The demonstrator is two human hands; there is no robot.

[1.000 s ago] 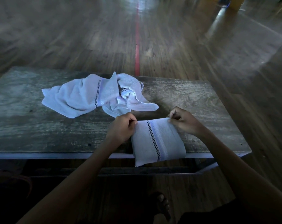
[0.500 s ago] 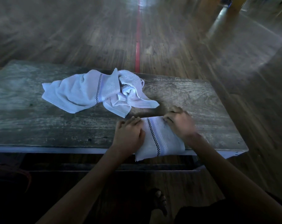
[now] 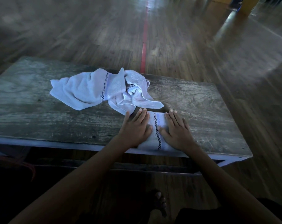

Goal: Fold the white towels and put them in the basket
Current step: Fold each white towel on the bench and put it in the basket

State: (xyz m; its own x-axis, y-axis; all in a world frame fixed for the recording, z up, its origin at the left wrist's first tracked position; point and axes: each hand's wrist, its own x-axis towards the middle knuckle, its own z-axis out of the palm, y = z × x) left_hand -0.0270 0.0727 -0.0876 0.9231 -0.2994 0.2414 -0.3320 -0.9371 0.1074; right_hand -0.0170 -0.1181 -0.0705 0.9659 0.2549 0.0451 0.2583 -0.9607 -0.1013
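At the bottom of the frame, right of centre, our bare foot (image 3: 158,201) stands on the dark boards under the table. From the lower corners our two bare forearms run up and inward to meet just below the middle of the frame.

There, at the near edge of the table (image 3: 40,118), lies the folded towel (image 3: 153,143), a small white packet with a dark checked stripe running up its middle. Its near end sits right at the table's edge. Our left hand (image 3: 136,126) lies flat on the packet's left half, fingers straight and slightly spread, gripping nothing, only pressing down. Our right hand (image 3: 177,131) lies the same way on the right half, palm down, fingers straight and together. The stripe shows in the narrow gap between the two hands, and both sets of fingertips reach the packet's far edge.

Just above and left of our left fingertips, a corner of the crumpled heap of white towels (image 3: 88,89) comes down almost to the folded one; we cannot tell whether they touch. The heap spreads toward the upper left of the table top, with checked stripes showing in its folds. We cannot tell how many towels are in it.

Beyond the table's far edge the wooden floor (image 3: 217,70) stretches away, blurred. A red line (image 3: 144,46) runs straight up the middle of the frame, and a yellow post (image 3: 248,4) stands in the upper right corner.
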